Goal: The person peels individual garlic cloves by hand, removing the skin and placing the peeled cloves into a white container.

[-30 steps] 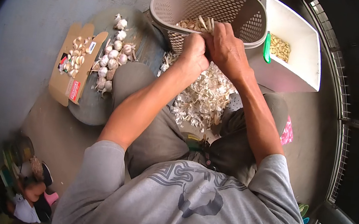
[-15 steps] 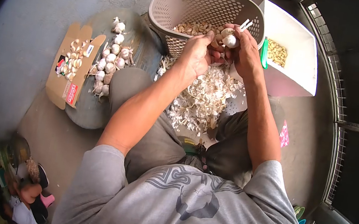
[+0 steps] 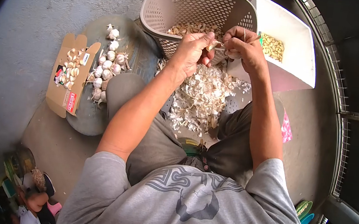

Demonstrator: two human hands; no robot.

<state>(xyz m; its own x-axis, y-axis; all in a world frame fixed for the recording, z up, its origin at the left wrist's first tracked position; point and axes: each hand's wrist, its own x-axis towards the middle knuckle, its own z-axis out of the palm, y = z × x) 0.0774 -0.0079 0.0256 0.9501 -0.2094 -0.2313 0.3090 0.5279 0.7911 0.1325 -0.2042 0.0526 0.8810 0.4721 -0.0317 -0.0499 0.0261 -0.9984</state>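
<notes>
Over the near rim of the basket, my left hand [image 3: 191, 54] is closed, with a garlic clove [image 3: 213, 46] pinched between thumb and fingers. Close beside it, my right hand [image 3: 248, 50] is curled around a garlic bulb [image 3: 232, 54], mostly hidden by the fingers. A thin pale strip stands up by the right fingers. Beneath both hands lies a heap of garlic skins [image 3: 202, 94]. Behind them the tall perforated basket [image 3: 151, 16] holds many loose cloves [image 3: 193, 28].
At right stands a white foam box [image 3: 281, 71] with peeled cloves [image 3: 272, 48]; a green object [image 3: 260, 38] shows at its edge. Whole garlic bulbs [image 3: 108, 65] lie on a grey round surface [image 3: 82, 119] at left, beside opened cardboard [image 3: 57, 99] with cloves. Another person [image 3: 36, 202] is at lower left.
My hands have drawn slightly apart, and a clove now shows in the left fingers. The bulb, plainly visible before, is now largely covered by my right hand. The view has shifted a little.
</notes>
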